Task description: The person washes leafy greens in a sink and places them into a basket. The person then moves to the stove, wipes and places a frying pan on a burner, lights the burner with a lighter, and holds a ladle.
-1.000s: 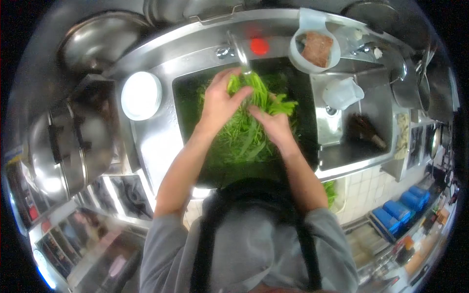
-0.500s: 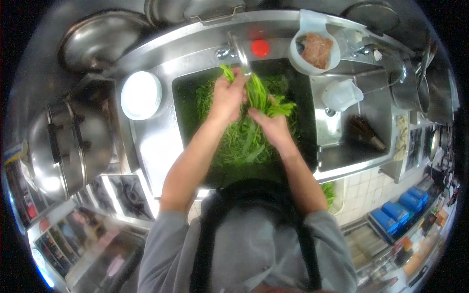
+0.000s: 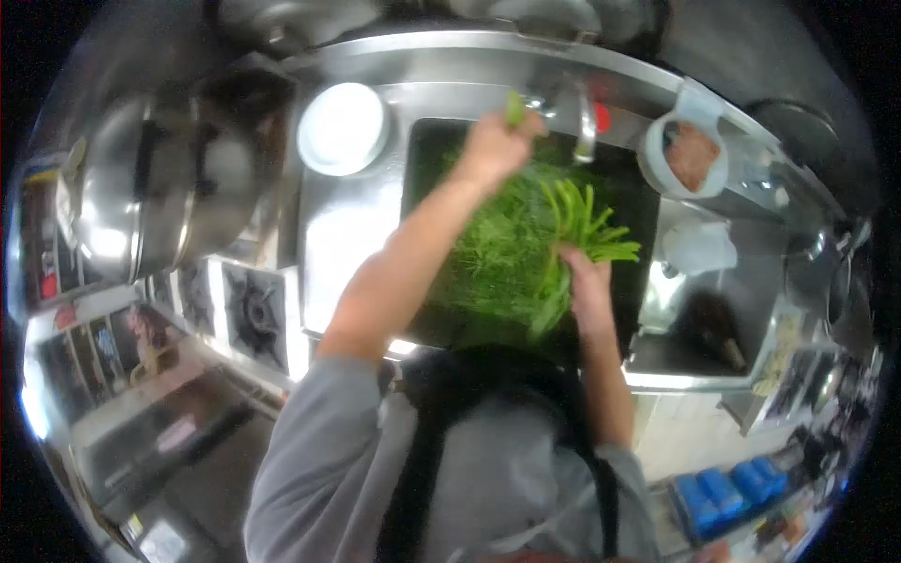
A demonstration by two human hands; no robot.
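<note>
Over the back left part of the sink basin [image 3: 441, 324], my left hand [image 3: 502, 145] is closed round a short green piece [image 3: 514, 108] whose tip pokes up. My right hand [image 3: 587, 277] grips a bunch of green stalks [image 3: 582, 220] over the basin's right half, stalk ends fanning back and right, leaves hanging down. Loose leafy greens [image 3: 502, 244] lie in the basin between and below the hands. The frame is blurred by motion.
A faucet [image 3: 586, 127] and a red round object [image 3: 602, 117] are behind the basin. White plates [image 3: 343, 129] are stacked at left. To the right are a strainer [image 3: 718, 178] holding something brownish, a white jug [image 3: 699, 247] and a brush [image 3: 718, 328].
The view has turned, shifting the sink rightward. My left hand has moved away from the bunch, to its back left, with a green piece; my right hand still holds the bunch.
</note>
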